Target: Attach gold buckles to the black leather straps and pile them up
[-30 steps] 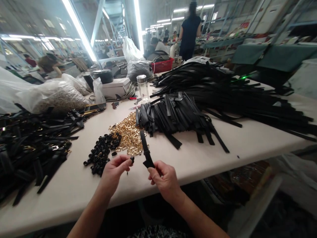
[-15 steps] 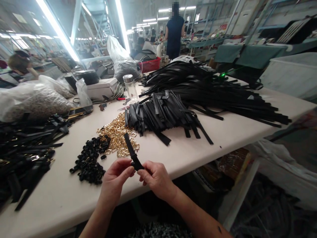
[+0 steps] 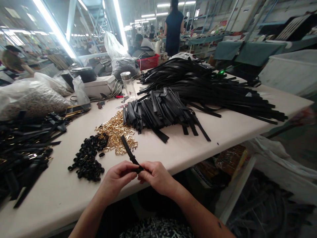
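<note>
Both hands meet at the near edge of the table, pinching one black strap (image 3: 127, 147). My left hand (image 3: 118, 178) grips its lower part between thumb and fingers. My right hand (image 3: 156, 175) is closed on the same end, touching the left fingertips. The strap's free end points up and to the left, with a small black loop (image 3: 133, 158) around it just above the fingers. Its lower end is hidden by the hands. Beyond lie a pile of black loops (image 3: 88, 158), a heap of gold buckles (image 3: 116, 134) and a stack of short black straps (image 3: 158, 112).
Long black strips (image 3: 218, 89) cover the table's far right. Finished-looking black straps with gold parts (image 3: 29, 148) lie at left, below clear bags (image 3: 32, 96). A glass bottle (image 3: 129, 86) stands behind the buckles. A person (image 3: 173, 29) stands in the background.
My left hand has shifted right, closer against the right hand, and its fingers now cover more of the strap's lower part. The view has moved slightly.
</note>
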Available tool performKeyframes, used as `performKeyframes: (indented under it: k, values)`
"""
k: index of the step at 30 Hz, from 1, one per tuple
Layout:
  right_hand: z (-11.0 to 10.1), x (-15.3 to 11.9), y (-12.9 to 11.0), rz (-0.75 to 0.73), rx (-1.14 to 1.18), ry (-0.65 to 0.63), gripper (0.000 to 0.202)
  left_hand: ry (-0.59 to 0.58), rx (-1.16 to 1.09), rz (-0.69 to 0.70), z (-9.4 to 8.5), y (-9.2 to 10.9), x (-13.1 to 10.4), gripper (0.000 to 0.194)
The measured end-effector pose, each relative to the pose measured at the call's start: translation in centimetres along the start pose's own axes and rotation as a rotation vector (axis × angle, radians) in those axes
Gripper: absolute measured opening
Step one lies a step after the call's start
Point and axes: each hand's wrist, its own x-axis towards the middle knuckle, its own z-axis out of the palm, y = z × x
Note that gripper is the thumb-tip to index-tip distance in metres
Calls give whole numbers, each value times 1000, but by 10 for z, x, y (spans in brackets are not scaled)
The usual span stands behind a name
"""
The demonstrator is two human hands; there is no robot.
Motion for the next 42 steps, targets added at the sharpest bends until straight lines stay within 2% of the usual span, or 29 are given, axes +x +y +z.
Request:
performKeyframes:
  k: [6,10,13,17,21,23,27,35,42]
  values:
    - [-1,-2,-7,-85,-108,-36,9,48,145,138,2,-2,-4,13]
    - [2,1,-8,-65,-12,13,12,174,140,162,11,2,-6,10]
    - [7,5,-7,-32,84,87,19,265,-12,90,18,1,-8,15]
    - [10,7,-7,28,171,173,22,302,-335,-41,18,-5,-6,27]
    - [14,6,-7,49,114,213,15,354,-664,-141,11,-10,3,45]
    - [16,5,-7,30,58,213,15,341,-758,-193,10,-10,8,48]
    - [18,4,-7,6,-52,231,17,321,-825,-283,14,-6,11,46]
    - [22,4,-6,-6,-139,325,20,422,-854,-291,32,-1,-1,47]
    - [22,2,-9,-5,-98,350,22,430,-878,-292,42,-3,-4,48]
